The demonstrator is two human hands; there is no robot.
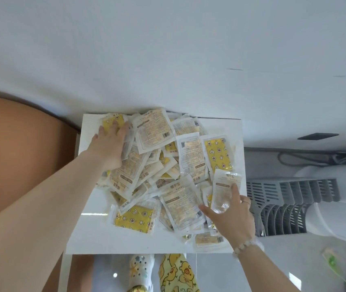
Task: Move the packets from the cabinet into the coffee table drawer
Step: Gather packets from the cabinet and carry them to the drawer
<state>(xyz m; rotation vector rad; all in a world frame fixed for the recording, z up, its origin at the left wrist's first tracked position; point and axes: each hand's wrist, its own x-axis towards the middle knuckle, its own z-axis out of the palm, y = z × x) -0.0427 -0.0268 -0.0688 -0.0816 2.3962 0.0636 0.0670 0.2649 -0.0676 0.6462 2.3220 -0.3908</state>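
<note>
The hand-warmer packets (159, 157) lie in a loose, overlapping heap in a white drawer (96, 232), thickest from its far edge to the middle and thinning toward the near edge. I cannot tell whether this drawer belongs to the cabinet or the coffee table. Each packet looks light, flat and pliable, and the glossy clear wrappers are likely to slide over one another. A stack would probably fan out and shed pieces unless squeezed from both faces. Single packets are best pinched at a sealed border or corner, while a handful is best scooped from beneath with the fingers and clamped from above by the thumb. Nothing here seems fragile, so a firm squeeze should do no harm. The left hand (111, 144) reaches to the far-left corner with its arm extended, palm down, fingers spread and lying flat on the heap, grasping nothing. The right hand (233, 218) sits at the right edge, its wrist toward the near-right corner. It pinches one clear-wrapped packet (224, 186) between thumb and forefinger, tilted up off the pile.
</note>
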